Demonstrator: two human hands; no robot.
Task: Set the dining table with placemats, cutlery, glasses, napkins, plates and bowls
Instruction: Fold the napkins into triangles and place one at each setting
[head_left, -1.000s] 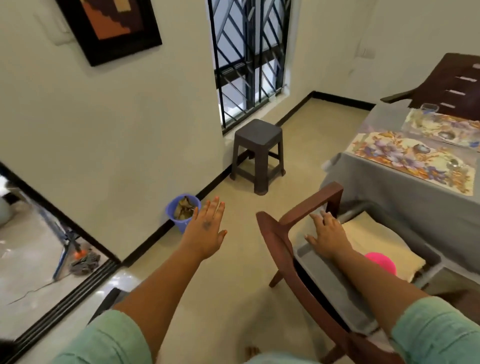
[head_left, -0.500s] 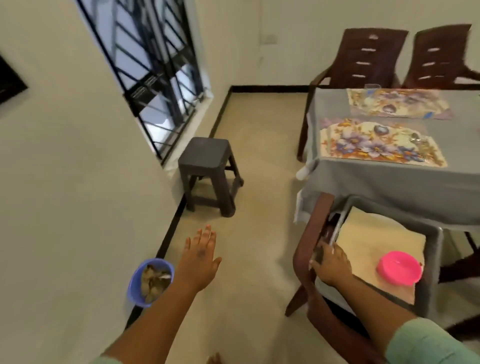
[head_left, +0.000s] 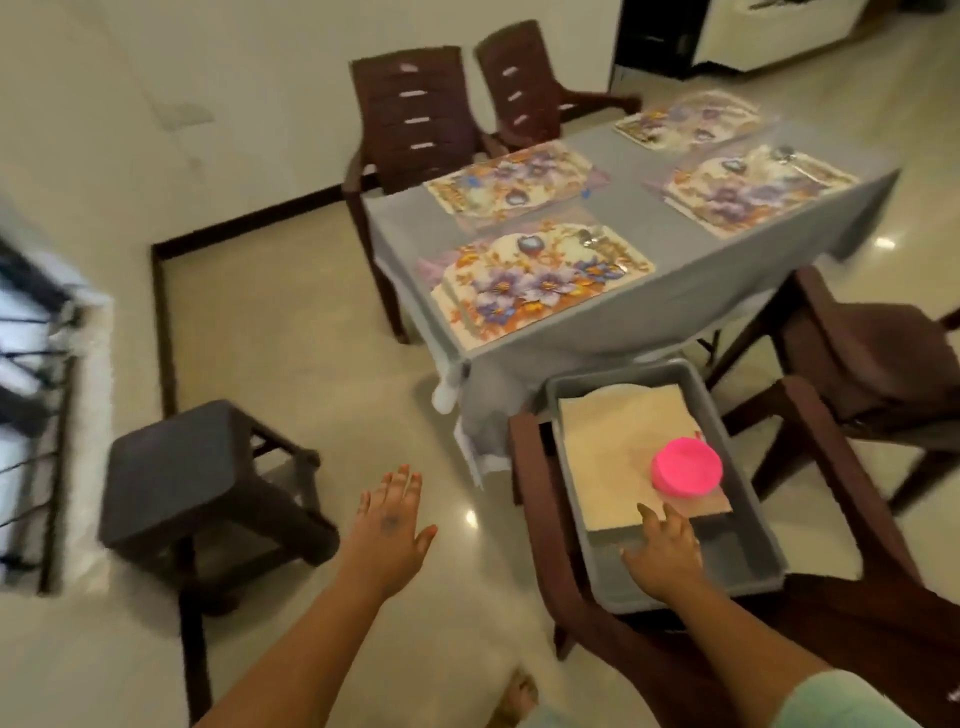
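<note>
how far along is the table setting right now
Done: four floral placemats lie on the grey table, with what looks like cutlery on some; blur hides detail. In hand: the right hand reaches into the grey tub holding cream napkins and a pink bowl; the left hand is free. Left: napkins, bowls; no plates visible.

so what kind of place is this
Most likely the dining area of a home: a dining table under a grey cloth with four floral placemats, dark brown plastic armchairs around it, and a barred window beside a small stool.
</note>
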